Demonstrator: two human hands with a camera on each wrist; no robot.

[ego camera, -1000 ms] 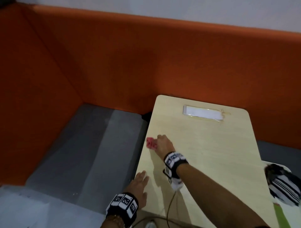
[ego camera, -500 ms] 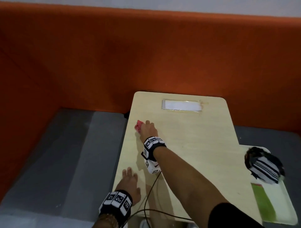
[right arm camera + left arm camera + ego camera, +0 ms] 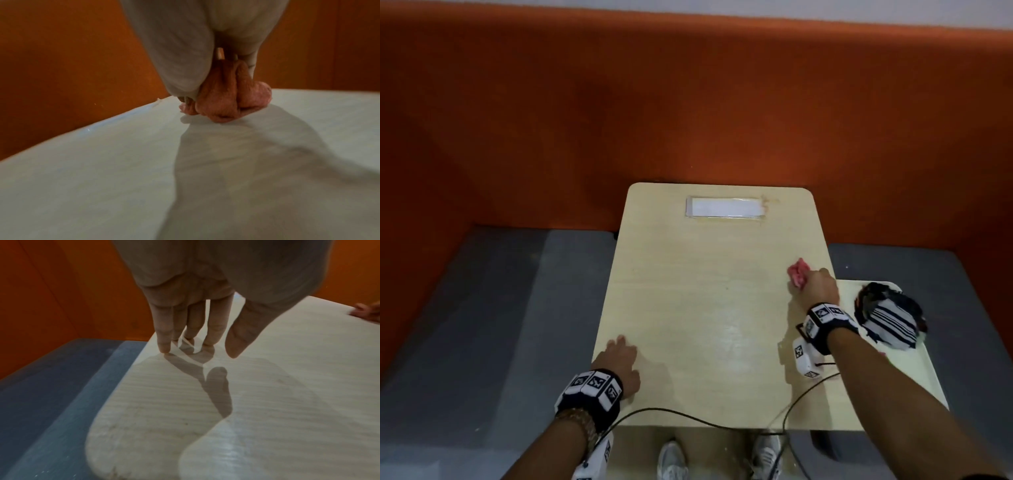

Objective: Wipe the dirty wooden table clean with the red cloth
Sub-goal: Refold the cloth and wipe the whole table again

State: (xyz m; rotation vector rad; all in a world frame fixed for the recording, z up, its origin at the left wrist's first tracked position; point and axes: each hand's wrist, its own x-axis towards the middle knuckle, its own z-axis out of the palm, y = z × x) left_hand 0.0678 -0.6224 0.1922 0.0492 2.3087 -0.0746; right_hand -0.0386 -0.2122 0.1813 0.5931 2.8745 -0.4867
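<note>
The pale wooden table (image 3: pixel 705 308) fills the middle of the head view. My right hand (image 3: pixel 816 286) grips the bunched red cloth (image 3: pixel 798 275) and presses it onto the table near its right edge. In the right wrist view the red cloth (image 3: pixel 228 97) bulges from under my curled fingers against the table (image 3: pixel 102 178). My left hand (image 3: pixel 619 359) lies flat near the front left corner, its straight fingertips (image 3: pixel 164 348) touching the table (image 3: pixel 267 402). It holds nothing.
A white label under clear tape (image 3: pixel 726 206) is stuck near the far edge. An orange padded wall (image 3: pixel 688 102) backs the table. A striped bundle (image 3: pixel 890 322) lies on a pale tray (image 3: pixel 900 373) at the right. Grey benches (image 3: pixel 500 325) flank the table; a black cable (image 3: pixel 688 416) crosses the front edge.
My right hand has swept the red cloth from the table's left edge across to its right edge. The left hand has stayed near the front left corner.
</note>
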